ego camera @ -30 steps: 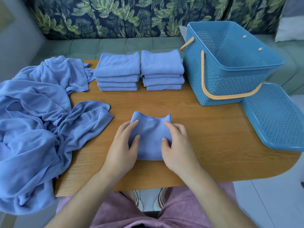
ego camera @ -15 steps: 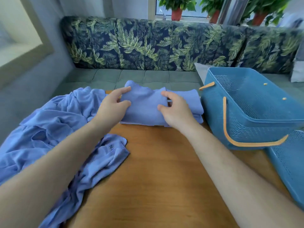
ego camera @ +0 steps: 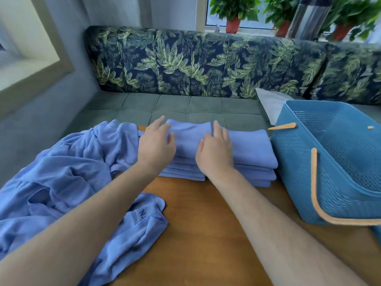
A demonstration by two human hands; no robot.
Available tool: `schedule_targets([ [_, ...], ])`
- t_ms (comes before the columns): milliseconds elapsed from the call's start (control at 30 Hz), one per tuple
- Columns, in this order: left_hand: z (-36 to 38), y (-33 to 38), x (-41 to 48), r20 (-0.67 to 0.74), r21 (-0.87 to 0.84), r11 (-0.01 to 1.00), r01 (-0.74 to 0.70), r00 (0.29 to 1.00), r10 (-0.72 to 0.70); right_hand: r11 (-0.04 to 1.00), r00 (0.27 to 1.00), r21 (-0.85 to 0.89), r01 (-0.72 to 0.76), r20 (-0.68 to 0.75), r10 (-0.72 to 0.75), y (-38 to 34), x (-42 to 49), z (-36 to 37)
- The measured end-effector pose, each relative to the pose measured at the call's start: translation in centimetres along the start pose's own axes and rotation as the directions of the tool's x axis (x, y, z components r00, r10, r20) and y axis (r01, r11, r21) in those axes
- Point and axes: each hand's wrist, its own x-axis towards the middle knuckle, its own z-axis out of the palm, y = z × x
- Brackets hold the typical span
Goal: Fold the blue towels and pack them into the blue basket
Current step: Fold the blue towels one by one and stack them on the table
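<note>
**Here, both hands flat on the left stack**

Here the left hand [ego camera: 155,145] and the right hand [ego camera: 214,151] sit side by side on the top folded towel [ego camera: 188,139] of the left stack [ego camera: 183,172], at the far edge of the wooden surface [ego camera: 206,223]. The fingers [ego camera: 159,122] of both hands are straight and slightly spread, curled round nothing; whether the left fingertips actually touch the cloth I cannot tell. A second stack [ego camera: 253,153] of folded blue towels lies just beside the first, to its right. The blue basket [ego camera: 305,182] stands upright on the right side of the surface, close against that second stack, its orange handle [ego camera: 314,182] hanging down the near wall. A heap of unfolded blue towels [ego camera: 61,182] covers the left end, with one loose towel [ego camera: 134,234] spilling toward the middle beneath the left forearm.
</note>
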Motion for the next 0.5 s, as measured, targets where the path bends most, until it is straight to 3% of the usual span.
schedule_targets([
  [67,0.3,0.5,-0.5,-0.019,0.02,0.989,-0.149,0.989,0.15,0.993,0.986,0.002,0.12,-0.12,-0.118,-1.2,-0.5,0.2],
  [100,0.8,0.4,-0.6,0.038,0.022,0.983,-0.184,0.982,0.183,0.988,0.981,-0.001,0.154,-0.123,-0.153,-1.6,-0.8,0.7],
  [167,1.9,-0.7,-1.0,0.188,-0.006,0.989,-0.145,0.972,0.143,0.985,0.985,-0.012,0.173,-0.022,-0.174,-1.7,-1.2,2.2],
  [233,3.0,-2.0,-1.5,0.209,-0.039,0.994,-0.102,0.972,0.108,0.986,0.982,-0.034,0.166,0.099,-0.161,-1.3,-1.7,3.6],
  [333,2.7,-1.7,-1.8,0.268,-0.014,0.999,-0.053,0.962,0.054,0.984,0.975,-0.074,0.163,0.167,-0.149,-1.0,-1.9,3.6],
  [500,0.5,-0.4,-2.3,0.307,0.084,0.991,-0.101,0.949,0.071,0.982,0.952,-0.067,0.179,0.263,-0.156,-1.3,-2.0,1.2],
])
